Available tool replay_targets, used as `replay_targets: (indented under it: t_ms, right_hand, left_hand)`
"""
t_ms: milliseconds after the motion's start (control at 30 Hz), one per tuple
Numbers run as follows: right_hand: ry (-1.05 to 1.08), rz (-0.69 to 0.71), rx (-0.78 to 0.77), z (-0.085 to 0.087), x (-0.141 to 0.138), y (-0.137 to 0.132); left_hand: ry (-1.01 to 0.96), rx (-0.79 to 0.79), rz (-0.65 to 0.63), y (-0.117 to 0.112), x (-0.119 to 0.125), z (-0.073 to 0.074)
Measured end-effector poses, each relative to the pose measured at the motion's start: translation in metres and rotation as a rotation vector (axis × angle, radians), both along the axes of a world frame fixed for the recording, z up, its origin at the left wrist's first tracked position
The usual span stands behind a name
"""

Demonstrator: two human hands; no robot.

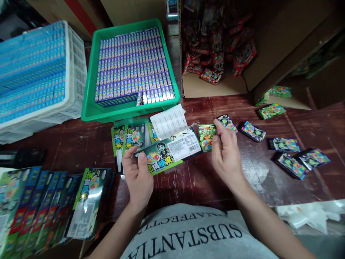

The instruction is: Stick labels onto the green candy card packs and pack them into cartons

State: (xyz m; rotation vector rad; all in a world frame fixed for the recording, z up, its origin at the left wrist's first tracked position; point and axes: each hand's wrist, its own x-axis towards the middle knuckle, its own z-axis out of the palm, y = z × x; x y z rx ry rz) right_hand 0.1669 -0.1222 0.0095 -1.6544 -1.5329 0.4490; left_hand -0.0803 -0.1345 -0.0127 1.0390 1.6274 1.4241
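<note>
My left hand (137, 172) is closed on the near end of a long green and black candy packet (169, 151), holding it over the dark wooden table (205, 180). My right hand (225, 151) pinches two small packs at its fingertips: a green one (206, 136) and a dark one (228, 123). More long green packets (129, 138) lie just behind my left hand. A white sticker sheet (169, 120) rests against the green crate.
A green crate (88, 108) of purple boxes and a white crate (77, 72) of blue boxes stand at the back left. An open cardboard box (215, 84) holds red packs. Several small dark packs (292, 165) lie right. Filled packets (88, 201) pile at the near left.
</note>
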Motion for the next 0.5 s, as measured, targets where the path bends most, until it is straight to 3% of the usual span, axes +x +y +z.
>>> replay_targets:
  t_ms: [200, 400, 500]
  right_hand:
    - [0.040, 0.262, -0.121, 0.005, 0.010, 0.003]
    - [0.242, 0.037, 0.024, -0.002, -0.009, 0.001]
    - [0.387, 0.034, 0.016, -0.006, -0.021, -0.002]
  left_hand:
    - [-0.003, 0.037, -0.015, 0.003, -0.004, -0.008]
    - [-0.079, 0.048, 0.013, -0.001, 0.010, -0.006]
    - [-0.057, 0.049, -0.013, -0.003, 0.018, -0.004]
